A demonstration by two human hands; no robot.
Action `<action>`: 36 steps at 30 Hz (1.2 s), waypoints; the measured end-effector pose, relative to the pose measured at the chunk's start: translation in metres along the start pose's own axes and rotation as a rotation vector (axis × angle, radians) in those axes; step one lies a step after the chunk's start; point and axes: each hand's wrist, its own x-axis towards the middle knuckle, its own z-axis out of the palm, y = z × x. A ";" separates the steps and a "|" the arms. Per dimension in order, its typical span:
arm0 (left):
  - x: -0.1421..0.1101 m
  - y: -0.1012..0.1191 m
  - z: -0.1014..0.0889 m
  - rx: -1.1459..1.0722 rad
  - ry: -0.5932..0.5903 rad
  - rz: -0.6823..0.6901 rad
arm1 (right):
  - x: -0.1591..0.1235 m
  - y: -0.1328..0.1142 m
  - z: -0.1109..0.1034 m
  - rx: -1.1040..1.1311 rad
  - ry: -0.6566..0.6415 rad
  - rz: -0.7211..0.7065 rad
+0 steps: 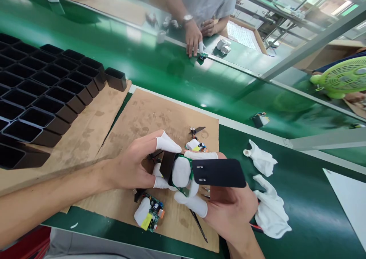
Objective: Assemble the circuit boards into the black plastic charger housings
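Note:
My left hand, in white finger cots, grips a small black plastic case. Between the finger cots of my right hand is a green circuit board carrying a white pad. At its right end stands a black plate with two metal prongs. The board's left end meets the case's open mouth; how far inside it sits is hidden. Below my hands lies another circuit board with a white pad and yellow tape, and a further one lies beyond them. Dark tweezers lie beside my right hand.
Rows of black cases stand at left on cardboard. Crumpled white cloths lie at right. Past a metal rail, a green belt carries a board assembly. A co-worker's hand touches a small board opposite. A green fan stands at right.

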 end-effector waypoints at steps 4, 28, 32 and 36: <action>0.002 0.000 -0.002 -0.006 -0.001 -0.011 | 0.013 -0.018 0.002 0.053 0.058 -0.030; 0.000 0.000 -0.001 0.000 -0.023 0.006 | 0.003 0.000 -0.001 -0.100 -0.080 -0.107; 0.000 0.001 -0.001 -0.010 -0.028 0.006 | 0.012 -0.007 0.002 -0.167 -0.141 -0.155; -0.002 0.001 0.001 -0.059 -0.029 -0.048 | 0.021 -0.015 0.005 -0.218 -0.159 -0.093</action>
